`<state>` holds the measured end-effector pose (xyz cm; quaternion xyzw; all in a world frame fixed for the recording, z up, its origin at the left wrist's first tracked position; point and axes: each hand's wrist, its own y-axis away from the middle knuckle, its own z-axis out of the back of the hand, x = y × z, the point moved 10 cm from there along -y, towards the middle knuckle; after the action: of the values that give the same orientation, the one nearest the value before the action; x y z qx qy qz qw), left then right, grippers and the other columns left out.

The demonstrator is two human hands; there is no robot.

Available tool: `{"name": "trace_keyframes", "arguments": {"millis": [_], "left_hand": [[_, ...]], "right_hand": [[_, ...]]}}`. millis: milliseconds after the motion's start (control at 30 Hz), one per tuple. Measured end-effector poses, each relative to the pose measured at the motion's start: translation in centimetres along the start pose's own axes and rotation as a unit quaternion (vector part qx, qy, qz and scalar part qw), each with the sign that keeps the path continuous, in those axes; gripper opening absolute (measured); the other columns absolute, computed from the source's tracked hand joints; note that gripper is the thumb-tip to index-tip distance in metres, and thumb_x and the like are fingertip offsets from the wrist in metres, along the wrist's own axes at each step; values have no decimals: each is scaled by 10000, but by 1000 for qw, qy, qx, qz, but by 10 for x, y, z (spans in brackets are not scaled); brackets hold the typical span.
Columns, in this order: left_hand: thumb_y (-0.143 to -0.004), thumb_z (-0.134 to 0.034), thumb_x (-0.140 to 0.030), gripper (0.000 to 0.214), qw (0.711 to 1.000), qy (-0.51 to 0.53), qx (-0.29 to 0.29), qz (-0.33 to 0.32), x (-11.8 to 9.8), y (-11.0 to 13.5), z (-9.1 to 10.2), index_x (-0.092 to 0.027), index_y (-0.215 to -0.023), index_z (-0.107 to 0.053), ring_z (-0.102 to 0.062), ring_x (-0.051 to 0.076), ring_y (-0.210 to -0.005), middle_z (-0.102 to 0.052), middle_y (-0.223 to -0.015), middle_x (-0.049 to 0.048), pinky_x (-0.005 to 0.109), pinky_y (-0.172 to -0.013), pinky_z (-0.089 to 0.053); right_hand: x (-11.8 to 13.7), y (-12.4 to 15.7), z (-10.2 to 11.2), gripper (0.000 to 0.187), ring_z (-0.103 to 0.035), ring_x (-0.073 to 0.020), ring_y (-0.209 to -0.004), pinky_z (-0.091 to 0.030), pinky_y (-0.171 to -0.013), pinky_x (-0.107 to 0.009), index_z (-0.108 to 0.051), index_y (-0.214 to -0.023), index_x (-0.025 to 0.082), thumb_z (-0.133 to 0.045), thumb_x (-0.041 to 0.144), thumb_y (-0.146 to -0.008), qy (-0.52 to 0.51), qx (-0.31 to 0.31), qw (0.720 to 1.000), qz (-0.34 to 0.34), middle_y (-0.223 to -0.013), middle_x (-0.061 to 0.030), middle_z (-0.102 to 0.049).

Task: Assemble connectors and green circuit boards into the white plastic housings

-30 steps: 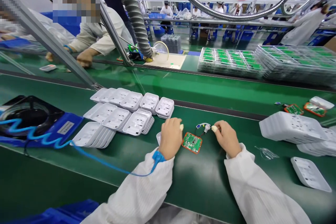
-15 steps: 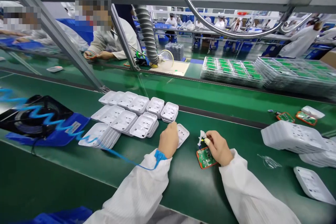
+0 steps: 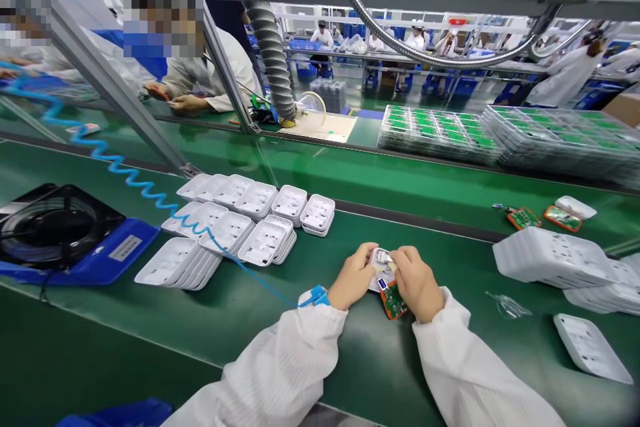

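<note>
Both hands at a white shell, with a circuit board beside it

From the head view, the left hand (image 3: 354, 275) is clamped on the left edge of a white shell (image 3: 379, 263) just above the surface (image 3: 370, 360), midway between its far and near edges. A blue wrist strap (image 3: 315, 295) runs into a coiled cord (image 3: 135, 177) toward the far left corner.

The right hand (image 3: 417, 280) is clamped on an orange-rimmed circuit board (image 3: 396, 303), fingers bent over the shell; they hide the exact contact. The board tilts at the shell's near side, and a small blue-and-white tag (image 3: 383, 284) shows between the two.

Stacked white shells (image 3: 263, 240) stand in rows along the far edge, left of the hands. A black round device on a blue base (image 3: 123, 247) sits by the left end. Toward the right end are more stacked shells (image 3: 540, 253), a clear plastic piece (image 3: 509, 307) and, nearer the near edge, a single shell (image 3: 593, 347).

Beyond the far edge are two orange-rimmed boards (image 3: 525, 218), clear trays of green boards (image 3: 435, 127) and a co-worker (image 3: 220, 73) in white.
</note>
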<state>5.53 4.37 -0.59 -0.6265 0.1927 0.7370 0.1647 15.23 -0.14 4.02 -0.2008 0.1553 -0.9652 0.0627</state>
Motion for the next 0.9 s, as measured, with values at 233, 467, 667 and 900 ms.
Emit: {"name": "trace_keyframes", "arguments": {"millis": [233,467,667,900], "left_hand": [[-742,-464,-177,127,999,10,-38,8,0,1,5,-177,-854,-524,-494,103,-711,-545,-781,-16,194,-630,-392],[-721,-462,-144,131,994,-58,-76,-56,-19,8,7,-179,-832,-523,-481,101,-683,-538,-739,-32,203,-630,-370],[-770,-442,-200,108,993,-28,-119,8,10,2,18,-181,-852,-510,-488,97,-665,-540,-749,-27,198,-602,-381],[-837,-412,-320,178,993,-26,-110,37,18,3,14,-187,-874,-524,-536,123,-781,-590,-847,6,225,-702,-425]], "right_hand": [[10,0,8,157,-510,-193,-907,-414,-796,-321,-540,-953,185,-453,215,-826,-86,-40,995,7,-957,-74,-535],[-15,-3,-24,171,-521,-136,-649,-415,-585,-254,-536,-888,191,-426,312,-836,-257,98,957,-98,-756,-1,-584],[4,-3,4,160,-505,-179,-840,-393,-744,-311,-535,-939,186,-436,250,-831,-116,-39,992,-31,-899,-58,-560],[29,1,-21,94,-460,-173,-717,-335,-659,-296,-487,-743,199,-424,167,-805,29,11,999,18,-749,-28,-523]]}}
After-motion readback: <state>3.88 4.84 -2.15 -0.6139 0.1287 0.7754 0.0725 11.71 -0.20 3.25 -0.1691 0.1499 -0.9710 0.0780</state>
